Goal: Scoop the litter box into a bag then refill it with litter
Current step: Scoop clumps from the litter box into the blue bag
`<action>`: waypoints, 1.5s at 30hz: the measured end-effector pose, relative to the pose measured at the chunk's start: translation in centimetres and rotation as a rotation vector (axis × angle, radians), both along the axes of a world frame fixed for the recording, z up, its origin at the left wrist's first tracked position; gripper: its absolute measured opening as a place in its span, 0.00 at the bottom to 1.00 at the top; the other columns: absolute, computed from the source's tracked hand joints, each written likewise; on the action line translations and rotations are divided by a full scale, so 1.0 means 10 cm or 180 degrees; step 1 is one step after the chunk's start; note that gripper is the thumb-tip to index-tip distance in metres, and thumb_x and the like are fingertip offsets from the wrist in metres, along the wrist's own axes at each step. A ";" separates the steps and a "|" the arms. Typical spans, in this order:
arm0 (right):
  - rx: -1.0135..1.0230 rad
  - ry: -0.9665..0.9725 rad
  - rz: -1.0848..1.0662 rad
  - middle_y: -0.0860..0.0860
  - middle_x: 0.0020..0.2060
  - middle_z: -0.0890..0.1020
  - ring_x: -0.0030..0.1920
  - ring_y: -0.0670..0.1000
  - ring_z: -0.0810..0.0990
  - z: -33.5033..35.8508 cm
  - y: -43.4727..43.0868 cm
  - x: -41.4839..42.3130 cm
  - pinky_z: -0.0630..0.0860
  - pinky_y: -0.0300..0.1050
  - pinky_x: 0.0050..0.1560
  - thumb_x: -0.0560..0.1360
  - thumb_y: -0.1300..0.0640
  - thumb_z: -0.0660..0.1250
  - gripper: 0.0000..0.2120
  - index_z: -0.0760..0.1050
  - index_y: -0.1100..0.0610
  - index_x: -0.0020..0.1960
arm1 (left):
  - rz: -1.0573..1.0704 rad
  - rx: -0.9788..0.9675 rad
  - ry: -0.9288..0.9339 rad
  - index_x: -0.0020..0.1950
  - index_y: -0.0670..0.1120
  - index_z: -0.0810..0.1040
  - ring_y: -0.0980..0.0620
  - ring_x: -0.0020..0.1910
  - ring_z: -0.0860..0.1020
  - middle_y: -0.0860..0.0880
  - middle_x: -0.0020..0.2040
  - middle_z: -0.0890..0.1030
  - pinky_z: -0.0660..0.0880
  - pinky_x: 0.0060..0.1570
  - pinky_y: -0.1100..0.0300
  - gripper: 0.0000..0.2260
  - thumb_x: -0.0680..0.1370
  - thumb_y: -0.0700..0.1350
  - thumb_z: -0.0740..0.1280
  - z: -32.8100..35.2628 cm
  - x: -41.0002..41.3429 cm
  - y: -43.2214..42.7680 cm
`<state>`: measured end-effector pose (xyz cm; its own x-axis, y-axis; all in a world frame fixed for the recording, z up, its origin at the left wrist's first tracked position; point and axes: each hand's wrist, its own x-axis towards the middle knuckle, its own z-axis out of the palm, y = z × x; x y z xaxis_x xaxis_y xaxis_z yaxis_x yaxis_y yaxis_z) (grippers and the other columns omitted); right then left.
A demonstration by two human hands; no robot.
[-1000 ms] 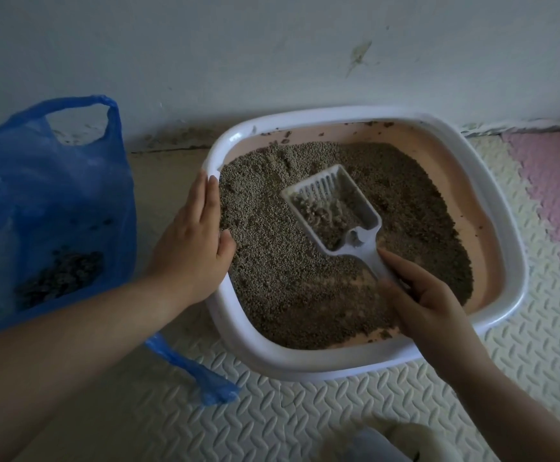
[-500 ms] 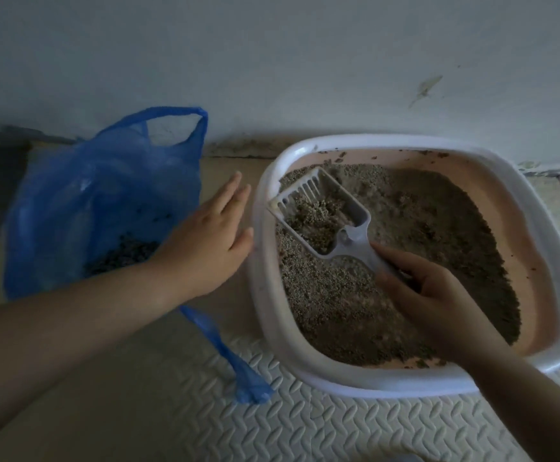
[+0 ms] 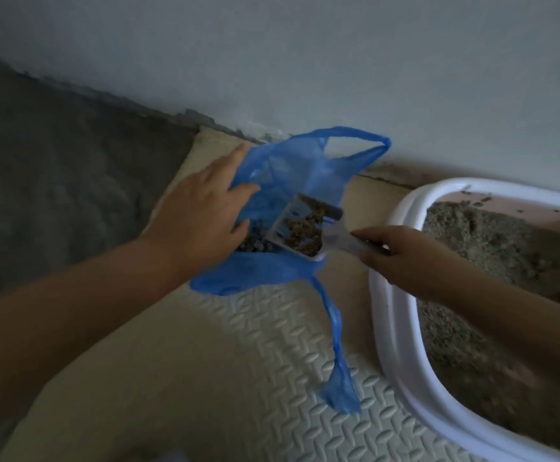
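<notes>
A blue plastic bag (image 3: 292,168) lies open on the floor mat by the wall, with dark clumps at its bottom. My left hand (image 3: 202,211) rests on the bag's left edge, fingers spread and thumb at the opening. My right hand (image 3: 402,255) grips the handle of a white slotted scoop (image 3: 302,230). The scoop is full of brownish litter clumps and hangs over the bag's mouth. The white litter box (image 3: 402,328) with a pink inner wall sits at the right, partly cut off, filled with grey litter.
A cream embossed foam mat (image 3: 225,378) covers the floor under the bag and box. Bare dark concrete floor (image 3: 55,195) lies to the left. A pale wall (image 3: 305,61) runs behind. One loose bag handle (image 3: 337,361) trails across the mat.
My right hand has carried the loaded scoop out of the litter box, leftward over the bag. My left hand left the box rim and now lies on the bag's edge. The view swung left.
</notes>
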<state>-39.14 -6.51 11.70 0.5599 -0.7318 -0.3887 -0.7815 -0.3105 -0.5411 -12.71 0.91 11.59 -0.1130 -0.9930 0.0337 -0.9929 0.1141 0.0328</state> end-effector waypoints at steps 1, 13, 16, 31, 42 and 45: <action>-0.0190 0.0088 0.0101 0.51 0.46 0.81 0.44 0.50 0.79 -0.01 -0.03 0.11 0.74 0.47 0.45 0.77 0.60 0.59 0.14 0.77 0.52 0.59 | 0.0043 0.0010 0.0047 0.65 0.39 0.74 0.36 0.66 0.70 0.36 0.75 0.59 0.75 0.53 0.43 0.23 0.71 0.42 0.71 -0.01 0.00 0.00; -0.2342 0.1499 0.1719 0.55 0.63 0.63 0.54 0.55 0.73 -0.02 0.01 0.49 0.67 0.46 0.37 0.72 0.65 0.65 0.42 0.44 0.54 0.77 | 0.0316 0.0030 0.0331 0.77 0.40 0.50 0.49 0.74 0.59 0.48 0.78 0.45 0.70 0.60 0.56 0.36 0.75 0.47 0.66 0.03 -0.09 0.07; -0.2105 0.1225 0.1416 0.53 0.60 0.65 0.53 0.55 0.73 -0.03 -0.03 0.37 0.69 0.46 0.36 0.74 0.65 0.62 0.38 0.49 0.49 0.77 | 0.0286 0.0054 0.0290 0.77 0.40 0.50 0.48 0.73 0.60 0.47 0.78 0.45 0.70 0.58 0.55 0.37 0.75 0.47 0.66 0.04 -0.12 0.06; 0.1022 -0.1313 -0.1497 0.48 0.25 0.72 0.25 0.43 0.68 0.11 0.34 -1.34 0.64 0.34 0.25 0.78 0.62 0.63 0.16 0.78 0.44 0.57 | -0.0426 -0.0047 0.0304 0.75 0.38 0.59 0.45 0.76 0.51 0.42 0.77 0.56 0.48 0.71 0.53 0.29 0.78 0.49 0.62 -0.05 -0.93 -0.26; 0.0911 -0.0565 -0.2674 0.45 0.20 0.71 0.21 0.43 0.66 -0.19 0.60 -2.52 0.64 0.35 0.23 0.79 0.60 0.63 0.13 0.76 0.40 0.50 | -0.0492 0.0820 0.0881 0.77 0.43 0.42 0.49 0.77 0.43 0.48 0.78 0.39 0.45 0.73 0.56 0.31 0.81 0.55 0.53 -0.57 -2.27 -0.73; 0.0727 -0.0184 -0.2518 0.47 0.21 0.70 0.22 0.45 0.64 -0.24 0.52 -2.53 0.61 0.37 0.24 0.79 0.57 0.62 0.10 0.75 0.41 0.49 | -0.0115 0.0902 0.1173 0.77 0.42 0.41 0.48 0.77 0.43 0.46 0.78 0.39 0.48 0.74 0.54 0.31 0.82 0.54 0.53 -0.68 -2.41 -0.83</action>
<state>-64.47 -1.34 9.33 -0.0642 -0.8247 -0.5619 -0.6920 0.4425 -0.5704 -36.84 -7.40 4.83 -0.1790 -0.9645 -0.1939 -0.9047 0.0839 0.4176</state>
